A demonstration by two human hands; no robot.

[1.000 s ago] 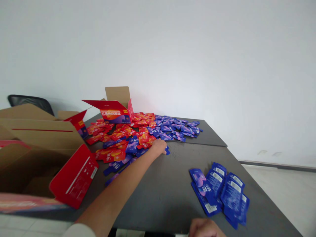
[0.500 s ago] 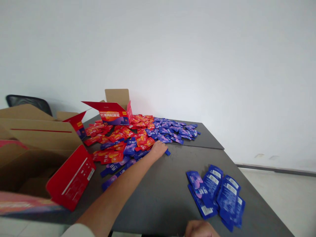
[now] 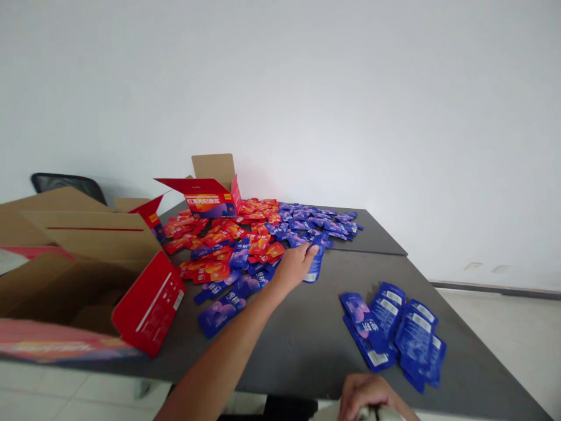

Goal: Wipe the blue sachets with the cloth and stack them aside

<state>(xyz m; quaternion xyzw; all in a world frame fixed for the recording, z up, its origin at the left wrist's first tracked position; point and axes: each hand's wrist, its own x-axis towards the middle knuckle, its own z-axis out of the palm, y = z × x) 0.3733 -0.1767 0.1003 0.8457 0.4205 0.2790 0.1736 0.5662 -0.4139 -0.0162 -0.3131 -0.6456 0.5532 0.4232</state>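
Likely light and soft, the pouch [image 3: 314, 269] is best edge-pinched, as the left hand [image 3: 296, 264] does; the right hand [image 3: 364, 390] curls, contents unclear.

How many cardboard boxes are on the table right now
3 visible: the near open box at the left, a partly hidden box just behind it, and the far open box beside the red pouches. Others may be hidden.

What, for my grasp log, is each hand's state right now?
Left hand: closed, holding a blue pouch.
Right hand: looks curled; whether it holds anything cannot be told.
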